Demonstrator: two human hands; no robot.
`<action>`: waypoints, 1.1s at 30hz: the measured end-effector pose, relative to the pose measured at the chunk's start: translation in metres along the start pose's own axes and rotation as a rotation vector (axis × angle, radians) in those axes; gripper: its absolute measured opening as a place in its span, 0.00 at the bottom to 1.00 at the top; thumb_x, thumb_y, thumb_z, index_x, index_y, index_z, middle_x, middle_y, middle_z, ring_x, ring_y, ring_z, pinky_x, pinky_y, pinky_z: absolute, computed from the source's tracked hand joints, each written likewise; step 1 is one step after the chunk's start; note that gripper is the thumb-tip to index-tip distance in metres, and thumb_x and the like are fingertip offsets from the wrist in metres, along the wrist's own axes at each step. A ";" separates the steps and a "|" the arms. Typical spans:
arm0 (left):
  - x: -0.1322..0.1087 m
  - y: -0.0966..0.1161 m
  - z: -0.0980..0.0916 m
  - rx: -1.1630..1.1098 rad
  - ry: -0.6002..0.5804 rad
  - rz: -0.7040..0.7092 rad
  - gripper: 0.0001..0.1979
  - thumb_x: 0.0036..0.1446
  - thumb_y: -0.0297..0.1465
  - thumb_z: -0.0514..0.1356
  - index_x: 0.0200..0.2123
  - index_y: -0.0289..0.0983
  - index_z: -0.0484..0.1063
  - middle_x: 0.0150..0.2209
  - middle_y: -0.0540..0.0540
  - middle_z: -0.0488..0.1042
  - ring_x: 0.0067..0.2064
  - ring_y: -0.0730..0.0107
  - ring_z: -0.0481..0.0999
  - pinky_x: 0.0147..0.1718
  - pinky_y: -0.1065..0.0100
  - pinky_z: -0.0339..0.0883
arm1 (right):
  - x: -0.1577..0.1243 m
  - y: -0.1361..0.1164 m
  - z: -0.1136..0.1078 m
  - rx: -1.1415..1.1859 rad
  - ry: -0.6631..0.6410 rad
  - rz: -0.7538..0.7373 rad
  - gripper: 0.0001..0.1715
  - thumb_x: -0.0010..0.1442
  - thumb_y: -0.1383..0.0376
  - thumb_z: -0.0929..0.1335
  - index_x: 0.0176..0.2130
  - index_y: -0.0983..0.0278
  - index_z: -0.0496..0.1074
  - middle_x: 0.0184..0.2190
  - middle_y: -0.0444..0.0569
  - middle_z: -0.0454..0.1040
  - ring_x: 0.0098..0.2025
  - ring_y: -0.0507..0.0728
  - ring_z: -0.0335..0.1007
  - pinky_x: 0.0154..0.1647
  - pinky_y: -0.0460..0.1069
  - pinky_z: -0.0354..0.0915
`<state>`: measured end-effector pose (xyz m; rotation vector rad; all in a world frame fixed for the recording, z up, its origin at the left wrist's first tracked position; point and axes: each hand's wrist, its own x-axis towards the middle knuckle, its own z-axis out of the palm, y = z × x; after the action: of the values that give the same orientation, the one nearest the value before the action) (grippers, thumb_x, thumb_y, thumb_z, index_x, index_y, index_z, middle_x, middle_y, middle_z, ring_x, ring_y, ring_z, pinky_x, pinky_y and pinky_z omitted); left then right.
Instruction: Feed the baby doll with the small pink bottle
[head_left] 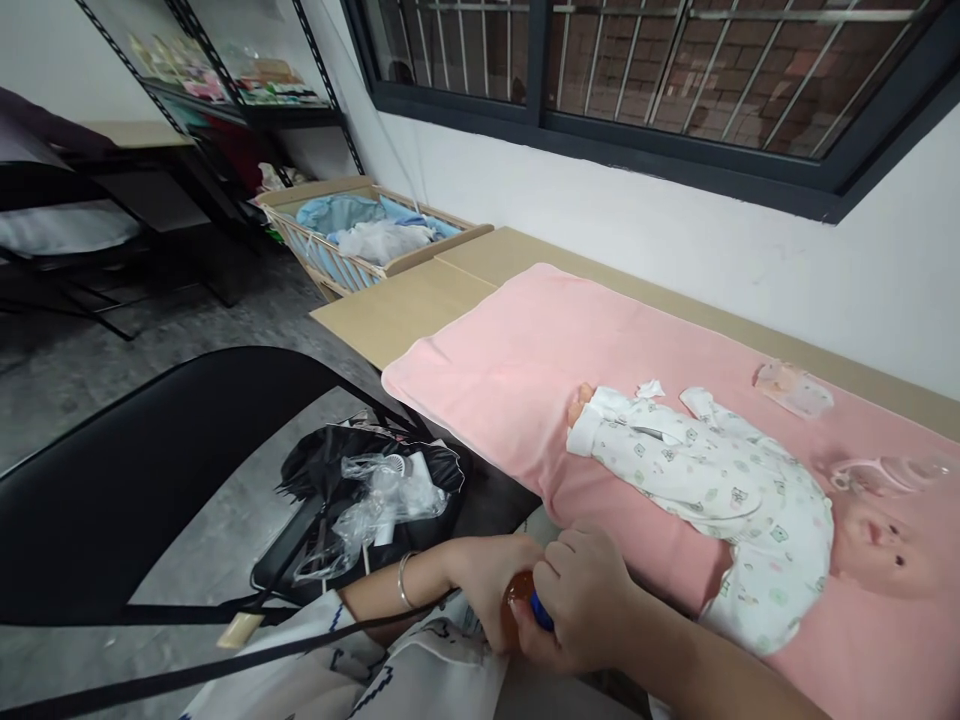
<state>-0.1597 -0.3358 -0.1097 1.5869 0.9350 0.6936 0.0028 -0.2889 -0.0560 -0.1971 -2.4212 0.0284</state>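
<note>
Low at the front, close to my lap, my left hand [491,585] is closed around a small amber bottle [513,618]. My right hand [589,592] is wrapped over the bottle's blue cap [541,610], and its fingers hide part of both. Beyond my hands a baby doll [739,500] in a white patterned outfit lies on a pink blanket [517,345], head to the right. A clear baby bottle [896,474] rests by the doll's head. Nearer the wall lies a small plastic packet [793,388].
The blanket covers most of a wooden table [405,312] along the wall under a barred window. A wooden crib [375,235] with blue bedding stands at its far end. To my left is a black folding chair [172,450], with a black bag [322,460] and clear plastic wrapping [382,500] beside it.
</note>
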 end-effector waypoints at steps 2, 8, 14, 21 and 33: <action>0.001 -0.003 -0.001 0.005 -0.067 0.016 0.14 0.26 0.27 0.70 0.15 0.37 0.65 0.16 0.59 0.63 0.20 0.77 0.62 0.18 0.74 0.58 | -0.001 0.000 0.001 0.009 0.000 -0.018 0.16 0.55 0.60 0.62 0.19 0.61 0.60 0.15 0.45 0.59 0.22 0.53 0.49 0.29 0.52 0.38; 0.007 -0.001 0.008 0.124 0.220 -0.020 0.17 0.36 0.27 0.66 0.35 0.35 0.75 0.34 0.50 0.77 0.34 0.67 0.72 0.33 0.70 0.69 | -0.003 0.004 0.003 -0.207 -0.044 0.353 0.18 0.59 0.59 0.62 0.20 0.62 0.67 0.15 0.48 0.66 0.20 0.53 0.56 0.28 0.51 0.40; 0.009 0.003 0.020 0.228 0.460 -0.061 0.20 0.44 0.30 0.66 0.43 0.34 0.74 0.41 0.42 0.77 0.42 0.60 0.74 0.42 0.65 0.69 | -0.004 0.011 0.007 -0.288 -0.093 0.447 0.23 0.59 0.58 0.63 0.17 0.63 0.68 0.14 0.50 0.68 0.18 0.53 0.56 0.27 0.51 0.40; 0.007 0.008 0.012 0.188 0.258 0.023 0.13 0.34 0.26 0.64 0.27 0.35 0.66 0.25 0.57 0.66 0.26 0.80 0.61 0.22 0.78 0.55 | -0.004 0.008 0.001 -0.148 -0.018 0.274 0.21 0.59 0.62 0.61 0.17 0.62 0.65 0.14 0.46 0.63 0.20 0.53 0.53 0.29 0.52 0.40; 0.012 -0.003 0.007 0.153 -0.089 0.089 0.20 0.27 0.27 0.69 0.24 0.38 0.62 0.22 0.60 0.60 0.24 0.80 0.58 0.21 0.76 0.56 | -0.005 -0.001 -0.012 -0.043 -0.005 0.049 0.15 0.57 0.62 0.62 0.20 0.60 0.62 0.16 0.45 0.59 0.24 0.55 0.48 0.32 0.53 0.36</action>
<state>-0.1483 -0.3293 -0.1142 1.7890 0.8723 0.6194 0.0141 -0.2912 -0.0497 -0.2764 -2.4234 -0.0012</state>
